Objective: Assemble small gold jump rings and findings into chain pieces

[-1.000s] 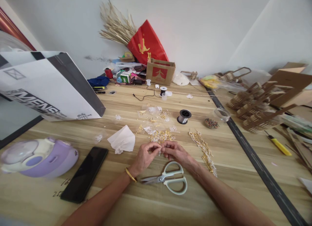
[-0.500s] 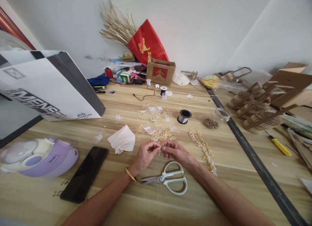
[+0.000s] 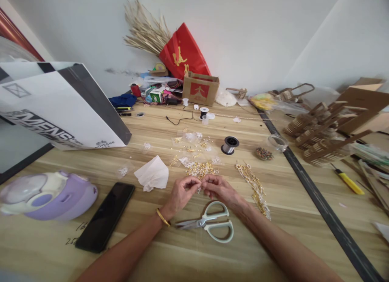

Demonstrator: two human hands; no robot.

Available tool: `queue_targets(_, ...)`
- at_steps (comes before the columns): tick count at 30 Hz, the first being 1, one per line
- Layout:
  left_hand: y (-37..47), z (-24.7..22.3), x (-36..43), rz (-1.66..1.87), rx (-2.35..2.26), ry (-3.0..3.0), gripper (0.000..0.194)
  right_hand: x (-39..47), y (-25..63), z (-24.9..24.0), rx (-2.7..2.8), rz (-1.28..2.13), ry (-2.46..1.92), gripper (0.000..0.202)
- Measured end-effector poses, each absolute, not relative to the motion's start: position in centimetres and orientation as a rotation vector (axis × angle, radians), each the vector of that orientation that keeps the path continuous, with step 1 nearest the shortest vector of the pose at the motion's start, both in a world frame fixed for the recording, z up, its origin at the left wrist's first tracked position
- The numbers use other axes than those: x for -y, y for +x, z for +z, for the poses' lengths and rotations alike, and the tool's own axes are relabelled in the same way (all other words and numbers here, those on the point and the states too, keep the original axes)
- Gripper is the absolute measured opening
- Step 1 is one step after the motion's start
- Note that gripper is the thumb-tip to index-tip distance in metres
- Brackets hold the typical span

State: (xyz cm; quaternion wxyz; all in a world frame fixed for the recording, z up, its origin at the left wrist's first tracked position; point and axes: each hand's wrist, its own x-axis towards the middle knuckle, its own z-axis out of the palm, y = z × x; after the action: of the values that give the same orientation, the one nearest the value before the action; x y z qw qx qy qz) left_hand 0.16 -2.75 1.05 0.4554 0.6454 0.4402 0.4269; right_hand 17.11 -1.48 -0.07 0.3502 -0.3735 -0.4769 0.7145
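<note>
My left hand (image 3: 184,193) and my right hand (image 3: 219,189) meet fingertip to fingertip, both pinched closed. A tiny clear, shiny piece shows below the fingertips; its kind is too small to make out, and a faint thread seems to run down from it. Just beyond the fingers lies a heap of gold and clear beads (image 3: 202,168). Scissors (image 3: 206,222) with pale handles rest on the table between my forearms, blades pointing left. Strands of gold and clear beads (image 3: 253,184) lie right of my right hand. A spool of clear line (image 3: 230,145) stands farther back.
Left of my hands are a crumpled tissue (image 3: 152,174), a black phone (image 3: 105,217) and a purple-and-white device (image 3: 51,197). A jar (image 3: 277,143) lies near dark beads (image 3: 263,153). Small woven baskets (image 3: 322,148) and a yellow-handled tool (image 3: 349,182) are at right.
</note>
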Motion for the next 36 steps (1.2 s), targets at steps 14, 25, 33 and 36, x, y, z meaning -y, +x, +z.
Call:
queue_targets(14, 0.1, 0.7, 2.7, 1.033, -1.084, 1.566, 0.012, 1.7, 16.9, 1.2, 1.338, 1.728, -1.076, 0.033)
queue_targets(25, 0.2, 0.6, 2.7, 1.026, -1.094, 1.477, 0.01, 1.8, 17.0, 1.1, 1.422, 1.668, -1.093, 0.031)
queue_targets(33, 0.3, 0.9, 2.6, 1.021, -1.096, 1.367, 0.011, 1.8, 17.0, 1.3, 1.416, 1.676, -1.108, 0.034)
queue_targets(36, 0.3, 0.9, 2.5, 1.021, -1.093, 1.341, 0.012, 1.8, 17.0, 1.3, 1.415, 1.667, -1.111, 0.034)
